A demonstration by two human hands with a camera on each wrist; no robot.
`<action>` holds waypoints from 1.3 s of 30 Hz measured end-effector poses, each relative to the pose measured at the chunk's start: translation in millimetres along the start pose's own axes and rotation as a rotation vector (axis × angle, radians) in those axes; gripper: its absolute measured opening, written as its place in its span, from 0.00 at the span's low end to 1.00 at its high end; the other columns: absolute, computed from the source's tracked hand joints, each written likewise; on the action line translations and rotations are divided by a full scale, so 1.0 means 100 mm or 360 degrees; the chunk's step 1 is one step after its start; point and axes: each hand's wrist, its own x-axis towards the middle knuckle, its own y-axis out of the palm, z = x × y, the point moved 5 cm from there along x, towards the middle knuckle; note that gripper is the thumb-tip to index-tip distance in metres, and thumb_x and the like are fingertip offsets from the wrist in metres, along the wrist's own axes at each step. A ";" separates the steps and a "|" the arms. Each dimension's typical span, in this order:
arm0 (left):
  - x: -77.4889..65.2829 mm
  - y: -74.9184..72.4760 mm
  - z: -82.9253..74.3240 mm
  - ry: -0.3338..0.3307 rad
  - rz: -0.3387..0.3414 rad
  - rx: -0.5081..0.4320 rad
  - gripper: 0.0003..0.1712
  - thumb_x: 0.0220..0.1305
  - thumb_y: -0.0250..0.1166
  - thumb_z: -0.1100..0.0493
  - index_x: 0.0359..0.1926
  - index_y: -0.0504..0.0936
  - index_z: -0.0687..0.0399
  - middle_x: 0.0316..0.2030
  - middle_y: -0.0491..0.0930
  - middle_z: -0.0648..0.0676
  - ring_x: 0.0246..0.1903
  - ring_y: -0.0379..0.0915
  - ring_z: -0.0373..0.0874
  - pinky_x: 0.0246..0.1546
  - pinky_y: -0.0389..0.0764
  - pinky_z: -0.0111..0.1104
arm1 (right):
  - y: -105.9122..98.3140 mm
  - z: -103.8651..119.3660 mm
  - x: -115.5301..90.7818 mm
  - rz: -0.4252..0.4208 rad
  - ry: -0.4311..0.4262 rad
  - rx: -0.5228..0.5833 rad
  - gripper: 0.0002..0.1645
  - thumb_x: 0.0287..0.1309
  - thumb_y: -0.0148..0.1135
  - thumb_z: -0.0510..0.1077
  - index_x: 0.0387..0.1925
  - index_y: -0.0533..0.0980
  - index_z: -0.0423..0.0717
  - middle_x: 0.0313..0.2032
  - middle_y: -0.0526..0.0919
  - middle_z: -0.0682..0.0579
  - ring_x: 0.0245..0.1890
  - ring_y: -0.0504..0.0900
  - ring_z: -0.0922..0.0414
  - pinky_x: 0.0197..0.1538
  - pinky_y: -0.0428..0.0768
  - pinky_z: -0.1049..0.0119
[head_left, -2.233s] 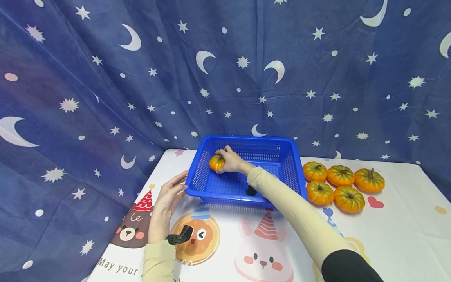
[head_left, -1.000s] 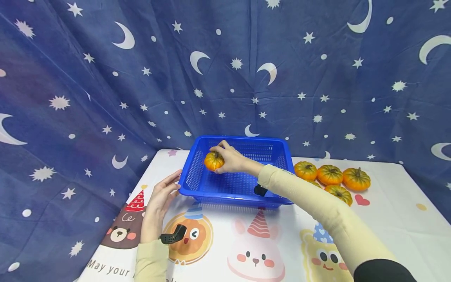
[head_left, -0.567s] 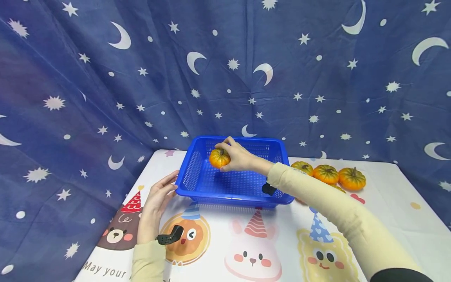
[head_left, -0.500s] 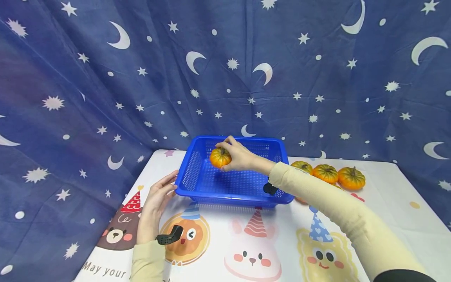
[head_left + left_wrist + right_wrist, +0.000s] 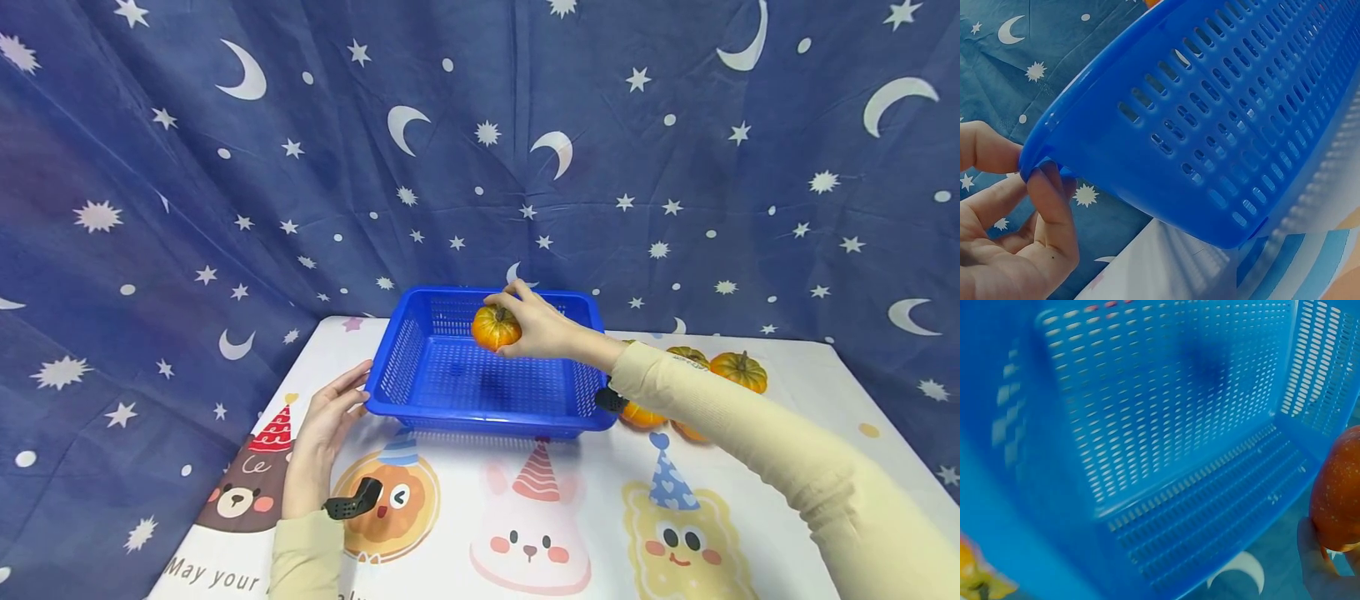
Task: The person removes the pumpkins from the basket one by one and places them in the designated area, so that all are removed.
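Observation:
A small orange and green pumpkin (image 5: pixel 495 327) is held by my right hand (image 5: pixel 551 329), thumb and fingers gripping its side. In the head view it overlaps the back part of the blue plastic basket (image 5: pixel 487 419). At the right edge of the right wrist view the pumpkin (image 5: pixel 1340 494) shows orange, with fingertips (image 5: pixel 1317 559) against it, beside the basket's rim. My left hand (image 5: pixel 321 433) is at the basket's left end. Its thumb and fingers pinch the basket's rim in the left wrist view, next to the slotted wall (image 5: pixel 1147 169).
Several more pumpkins (image 5: pixel 738 369) lie on the table to the right of the basket, partly hidden behind my right sleeve (image 5: pixel 757 425). A white tablecloth (image 5: pixel 600 525) with cartoon animals covers the table. Behind it hangs a dark blue curtain (image 5: pixel 450 167) with moons and stars.
The pumpkin in my right hand has risen from the basket's left end and moved right towards the middle. My left hand has stayed on the rim; the head view has turned slightly right.

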 end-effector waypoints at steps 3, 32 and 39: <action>-0.01 0.00 0.00 -0.0007 0.0005 -0.0009 0.33 0.61 0.53 0.72 0.69 0.61 0.66 0.42 0.80 0.37 0.45 0.73 0.33 0.44 0.73 0.29 | -0.07 -0.05 -0.09 -0.0013 0.0028 -0.0004 0.45 0.44 0.74 0.45 0.65 0.66 0.52 0.60 0.61 0.44 0.54 0.73 0.46 0.55 0.79 0.54; -0.01 0.03 0.00 -0.0026 0.0021 -0.0002 0.32 0.64 0.53 0.71 0.70 0.62 0.61 0.42 0.80 0.36 0.46 0.72 0.32 0.45 0.73 0.28 | -0.53 -0.51 -1.08 -0.0173 0.0240 -0.0144 0.46 0.44 0.74 0.45 0.66 0.65 0.51 0.59 0.62 0.42 0.53 0.74 0.42 0.53 0.78 0.46; -0.02 0.01 0.01 0.0019 0.0048 -0.0023 0.30 0.63 0.54 0.71 0.66 0.70 0.53 0.42 0.81 0.36 0.45 0.73 0.31 0.45 0.72 0.28 | -0.60 -0.64 -1.29 -0.0180 0.0293 -0.0117 0.45 0.46 0.73 0.45 0.66 0.64 0.52 0.59 0.61 0.42 0.54 0.73 0.41 0.54 0.77 0.44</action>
